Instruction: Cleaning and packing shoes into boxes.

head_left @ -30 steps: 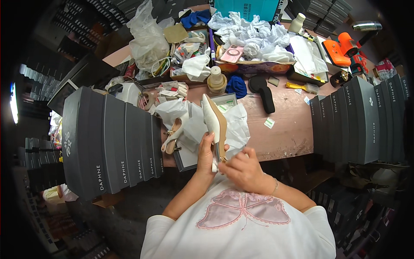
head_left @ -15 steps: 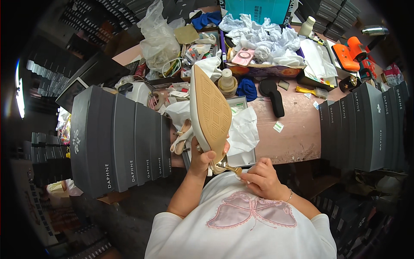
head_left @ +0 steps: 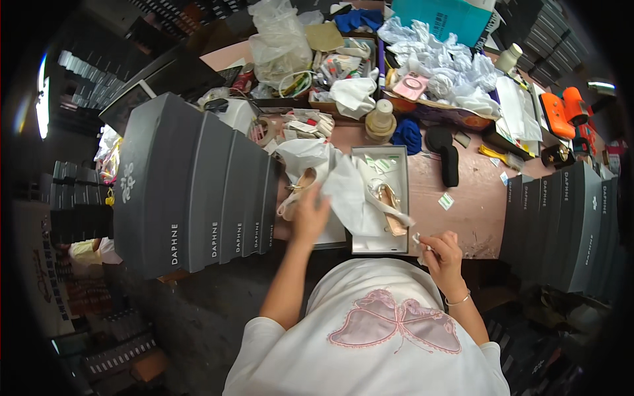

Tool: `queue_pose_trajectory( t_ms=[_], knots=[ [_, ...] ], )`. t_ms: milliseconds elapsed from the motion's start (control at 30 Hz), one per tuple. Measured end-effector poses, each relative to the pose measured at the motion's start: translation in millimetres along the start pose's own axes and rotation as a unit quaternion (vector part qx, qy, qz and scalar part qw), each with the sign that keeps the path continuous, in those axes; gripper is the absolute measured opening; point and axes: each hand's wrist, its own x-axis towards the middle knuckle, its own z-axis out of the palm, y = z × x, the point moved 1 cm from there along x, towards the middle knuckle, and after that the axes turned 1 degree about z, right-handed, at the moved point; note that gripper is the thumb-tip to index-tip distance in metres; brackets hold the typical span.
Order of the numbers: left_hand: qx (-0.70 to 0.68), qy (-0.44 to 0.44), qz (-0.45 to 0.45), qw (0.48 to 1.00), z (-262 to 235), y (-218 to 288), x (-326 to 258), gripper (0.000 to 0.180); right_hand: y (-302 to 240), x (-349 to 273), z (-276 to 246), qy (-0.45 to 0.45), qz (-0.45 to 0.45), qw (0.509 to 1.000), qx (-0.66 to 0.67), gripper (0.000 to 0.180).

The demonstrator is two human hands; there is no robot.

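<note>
An open shoebox (head_left: pixel 403 175) stands in front of me with white tissue paper (head_left: pixel 350 201) spilling over its left side. In it lies a pale heeled shoe (head_left: pixel 394 210), its gold inner side showing. The matching shoe (head_left: pixel 298 181) rests left of the box, by more white paper. My left hand (head_left: pixel 310 216), smeared by motion, is right beside that shoe; its fingers are too blurred to tell whether they touch it. Just right of the box's near corner, my right hand (head_left: pixel 444 254) pinches a small crumpled white wipe (head_left: pixel 421 243).
Grey shoeboxes (head_left: pixel 191 191) stand in a row at the left, and more (head_left: pixel 551 221) at the right. Behind are a bottle (head_left: pixel 380 122), a black brush-like tool (head_left: pixel 449 162), a yellow-handled brush (head_left: pixel 498 156), a carton of crumpled paper (head_left: pixel 456 72) and an orange tape dispenser (head_left: pixel 558 115).
The shoe my left hand held up sole-first now lies in the box. My left hand has moved to the other shoe; my right has shifted right with the wipe.
</note>
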Motion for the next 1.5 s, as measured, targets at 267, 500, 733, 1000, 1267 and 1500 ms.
queue_pose_trajectory(
  t_ms=[267, 500, 733, 1000, 1267, 1500],
  knots=[
    [0.234, -0.175, -0.194, 0.937, -18, -93, 17, 0.065, -3, 11, -4, 0.013, -0.002, 1.000, -0.002, 0.020],
    [-0.441, -0.069, -0.282, 0.849, -51, -13, 0, 0.033, -5, 5, 11, -0.010, 0.110, 0.988, 0.106, 0.015],
    [-0.667, 0.002, -0.277, 0.692, -17, 72, -23, 0.034, -35, 25, 26, -0.070, 0.026, 0.982, 0.175, 0.014],
    [-0.660, -0.014, -0.258, 0.705, -2, 105, -37, 0.033, -50, 33, 37, -0.064, -0.080, 0.982, 0.161, 0.022],
    [-0.665, -0.048, -0.282, 0.690, -1, 121, -48, 0.037, -76, 47, 62, -0.041, -0.207, 0.977, 0.021, 0.038],
    [-0.693, -0.014, -0.260, 0.673, -8, 123, -38, 0.035, -48, 33, 64, -0.070, -0.205, 0.975, 0.039, 0.040]
  ],
)
